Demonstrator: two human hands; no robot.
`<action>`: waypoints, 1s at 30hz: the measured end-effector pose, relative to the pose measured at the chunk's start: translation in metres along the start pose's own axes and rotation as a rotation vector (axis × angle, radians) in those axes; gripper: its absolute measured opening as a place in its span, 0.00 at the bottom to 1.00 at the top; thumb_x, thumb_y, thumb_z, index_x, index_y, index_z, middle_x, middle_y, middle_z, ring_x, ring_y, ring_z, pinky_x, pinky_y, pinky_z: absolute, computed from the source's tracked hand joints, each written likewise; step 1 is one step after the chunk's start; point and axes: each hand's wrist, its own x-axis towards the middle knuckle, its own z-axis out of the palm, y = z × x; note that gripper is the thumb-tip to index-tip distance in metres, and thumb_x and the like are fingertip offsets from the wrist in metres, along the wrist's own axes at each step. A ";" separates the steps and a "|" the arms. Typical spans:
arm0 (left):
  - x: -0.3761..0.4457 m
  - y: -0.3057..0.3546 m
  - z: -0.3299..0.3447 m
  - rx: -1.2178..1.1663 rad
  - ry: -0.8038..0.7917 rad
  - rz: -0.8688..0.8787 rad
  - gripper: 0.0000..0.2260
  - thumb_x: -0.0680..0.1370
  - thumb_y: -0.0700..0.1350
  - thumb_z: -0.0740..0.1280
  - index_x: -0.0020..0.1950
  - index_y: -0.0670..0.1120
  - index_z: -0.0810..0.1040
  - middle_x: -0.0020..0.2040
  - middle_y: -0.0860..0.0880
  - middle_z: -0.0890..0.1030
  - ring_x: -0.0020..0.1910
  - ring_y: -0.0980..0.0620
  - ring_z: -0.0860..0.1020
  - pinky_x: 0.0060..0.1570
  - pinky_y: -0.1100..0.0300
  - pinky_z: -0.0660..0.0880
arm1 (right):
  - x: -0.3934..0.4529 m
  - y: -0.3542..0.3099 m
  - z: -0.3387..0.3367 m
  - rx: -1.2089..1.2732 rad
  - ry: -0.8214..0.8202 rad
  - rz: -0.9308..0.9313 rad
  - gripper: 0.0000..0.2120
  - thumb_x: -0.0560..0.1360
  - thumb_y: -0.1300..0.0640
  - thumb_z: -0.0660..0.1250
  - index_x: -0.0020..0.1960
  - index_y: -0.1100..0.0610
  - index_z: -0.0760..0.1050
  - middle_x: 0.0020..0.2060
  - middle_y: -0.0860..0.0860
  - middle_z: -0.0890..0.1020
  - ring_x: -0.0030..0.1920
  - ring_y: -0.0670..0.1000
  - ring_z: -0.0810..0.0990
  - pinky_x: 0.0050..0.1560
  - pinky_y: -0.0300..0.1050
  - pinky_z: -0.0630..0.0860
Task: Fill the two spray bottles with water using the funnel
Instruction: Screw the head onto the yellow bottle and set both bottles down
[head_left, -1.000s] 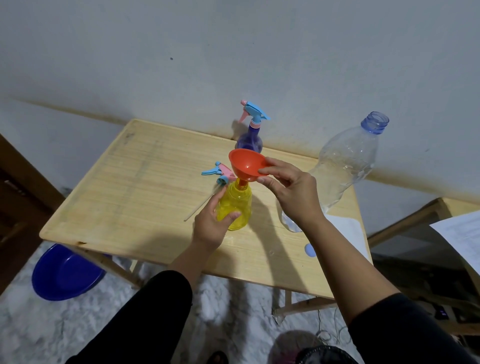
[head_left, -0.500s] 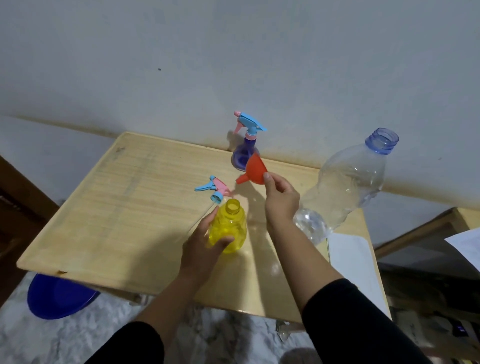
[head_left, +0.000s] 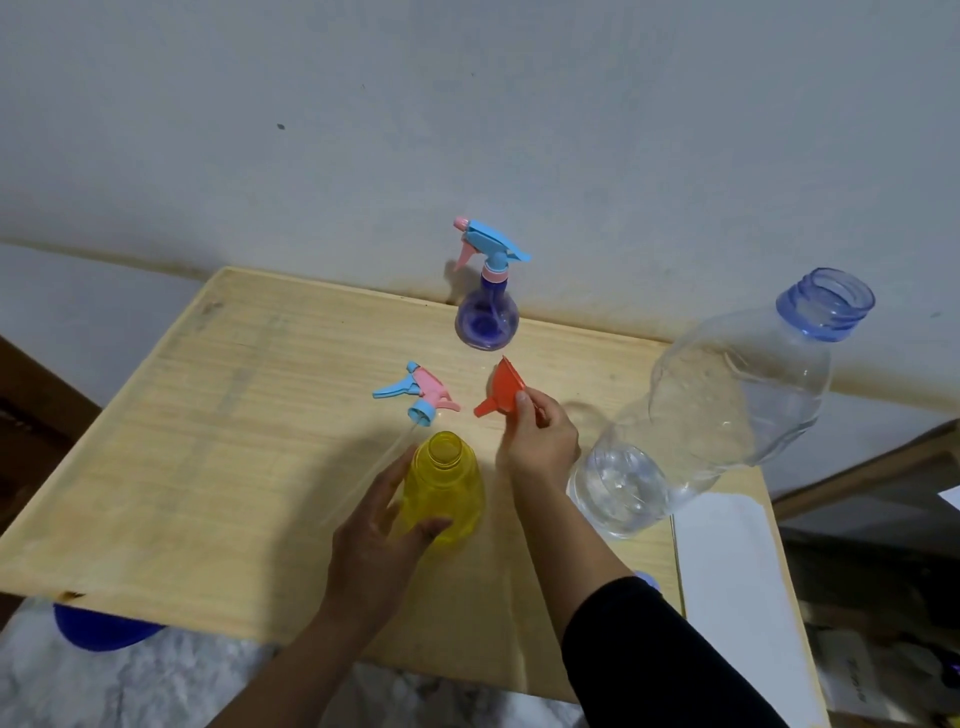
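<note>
Left hand (head_left: 376, 540) wraps the yellow spray bottle (head_left: 444, 491), thumb on the near side and fingers curled round the far side, the bottle standing open-necked on the pale wooden worktop (head_left: 208, 441). Right hand (head_left: 540, 441) pinches the red funnel (head_left: 503, 391) by its rim, tilted on its side with the spout pointing left, just beyond the yellow bottle's mouth. The loose blue-and-pink trigger head (head_left: 415, 397) lies on the wood just left of the funnel, its clear dip tube trailing toward the near left. At the back edge, near the grey wall (head_left: 467, 130), the purple spray bottle (head_left: 487, 317) stands upright with its trigger head screwed on. To the right a large clear water bottle (head_left: 727, 410) stands uncapped, a little water in its base. A white sheet (head_left: 727, 561) lies at the worktop's right edge. On the marbled floor (head_left: 130, 686), a blue basin (head_left: 104, 626) peeks out under the near left corner.
</note>
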 end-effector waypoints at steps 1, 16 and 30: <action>0.000 -0.001 0.000 -0.002 -0.003 -0.006 0.32 0.64 0.57 0.71 0.68 0.61 0.68 0.64 0.59 0.74 0.61 0.59 0.74 0.58 0.61 0.74 | 0.000 0.001 0.000 -0.034 -0.020 -0.026 0.13 0.76 0.49 0.66 0.59 0.50 0.77 0.55 0.49 0.81 0.57 0.50 0.78 0.60 0.53 0.76; 0.001 -0.001 0.001 0.020 -0.004 -0.031 0.31 0.62 0.64 0.72 0.61 0.77 0.63 0.62 0.69 0.71 0.62 0.61 0.73 0.61 0.57 0.73 | 0.006 -0.055 0.028 -0.297 -0.747 -0.356 0.24 0.71 0.50 0.72 0.66 0.49 0.72 0.62 0.48 0.75 0.54 0.41 0.74 0.56 0.36 0.73; 0.001 -0.005 0.002 -0.001 0.027 -0.028 0.31 0.60 0.65 0.70 0.60 0.78 0.64 0.61 0.70 0.73 0.64 0.59 0.73 0.64 0.51 0.72 | 0.021 -0.028 0.059 -0.602 -0.797 -0.302 0.29 0.71 0.49 0.73 0.69 0.52 0.69 0.63 0.52 0.77 0.61 0.51 0.75 0.58 0.40 0.71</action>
